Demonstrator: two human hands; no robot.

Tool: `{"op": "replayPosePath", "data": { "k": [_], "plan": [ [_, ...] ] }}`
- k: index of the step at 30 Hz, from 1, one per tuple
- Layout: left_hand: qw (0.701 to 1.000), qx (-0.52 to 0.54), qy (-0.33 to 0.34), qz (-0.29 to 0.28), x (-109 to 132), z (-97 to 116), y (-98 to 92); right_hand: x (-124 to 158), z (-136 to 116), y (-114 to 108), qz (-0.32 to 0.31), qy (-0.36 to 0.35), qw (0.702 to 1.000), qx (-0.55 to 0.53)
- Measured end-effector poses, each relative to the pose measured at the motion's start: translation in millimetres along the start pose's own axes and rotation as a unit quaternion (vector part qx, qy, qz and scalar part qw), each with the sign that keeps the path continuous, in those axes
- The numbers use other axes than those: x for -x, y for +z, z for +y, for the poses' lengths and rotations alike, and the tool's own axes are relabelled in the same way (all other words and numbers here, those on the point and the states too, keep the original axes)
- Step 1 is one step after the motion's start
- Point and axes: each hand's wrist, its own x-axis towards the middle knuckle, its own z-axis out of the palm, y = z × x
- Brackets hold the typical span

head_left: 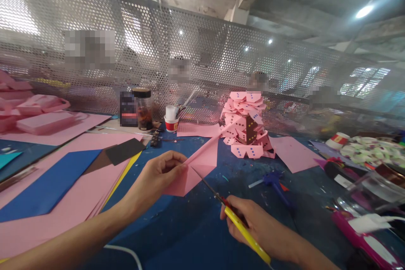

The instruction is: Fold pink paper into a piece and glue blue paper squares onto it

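Observation:
My left hand [164, 173] pinches a folded pink sheet [202, 154] between thumb and fingers, in the middle of the view. The sheet stands above the blue tabletop, one narrow end pointing up and to the right. In my right hand [249, 223] are scissors with yellow and red handles [242, 232], seen nearly edge-on. Their thin dark blades reach up and left to the sheet, the tips against it near my left fingers. How far the blades are apart I cannot tell.
Stacked pink pieces with dark dots [248, 130] stand ahead. To the left lie pink sheets [72, 202] and a blue sheet [53, 183]. A glue gun [278, 185], a clear container [373, 190] and a magenta device [363, 236] are on the right. A paper cup [171, 124] stands behind.

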Motion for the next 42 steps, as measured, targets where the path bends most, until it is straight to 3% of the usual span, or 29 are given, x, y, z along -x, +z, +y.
{"op": "replayPosePath", "data": {
  "k": [42],
  "plan": [
    [1.000,0.000,-0.003,-0.001,-1.5,-1.5,0.2,0.7,-7.0,-2.3,-0.012,0.011,1.000,0.009]
  ]
}}
